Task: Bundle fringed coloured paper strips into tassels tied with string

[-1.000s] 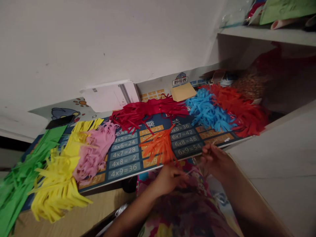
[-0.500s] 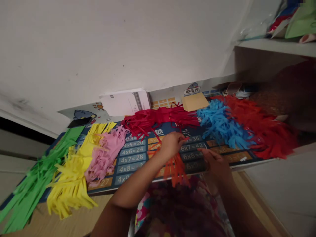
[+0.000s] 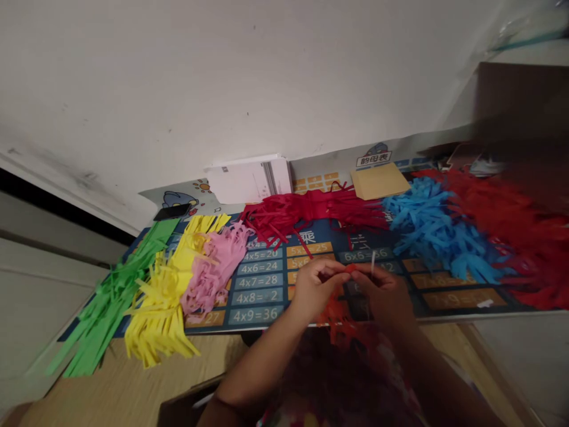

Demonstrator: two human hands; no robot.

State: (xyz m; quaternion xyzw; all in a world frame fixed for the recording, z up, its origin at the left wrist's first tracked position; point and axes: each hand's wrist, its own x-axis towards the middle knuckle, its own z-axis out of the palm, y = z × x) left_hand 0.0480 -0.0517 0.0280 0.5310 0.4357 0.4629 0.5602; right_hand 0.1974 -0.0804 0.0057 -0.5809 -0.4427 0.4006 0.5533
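Note:
An orange fringed paper tassel (image 3: 336,323) hangs over the table's front edge, its top bunched between my hands. My left hand (image 3: 315,287) is closed, pinching the bunched top with thumb and fingers. From the right, my right hand (image 3: 387,293) is closed with its fingertips against the same orange top. A thin white strip (image 3: 373,262) stands up at my right fingers; what it is made of I cannot tell. My fingers hide most of the tassel's upper end.
Green (image 3: 118,296), yellow (image 3: 164,296) and pink fringed paper (image 3: 216,267) lie at left. Crimson fringe (image 3: 311,207) lies behind my hands, blue (image 3: 438,228) and red fringe (image 3: 507,219) at right. Yellow sheets (image 3: 381,181) and a white paper stack (image 3: 249,181) are at the wall.
My hands have come together at the tassel's top; before, they were apart. The white strip now stands upright at my right fingers. The view has shifted, so the table things appear farther right.

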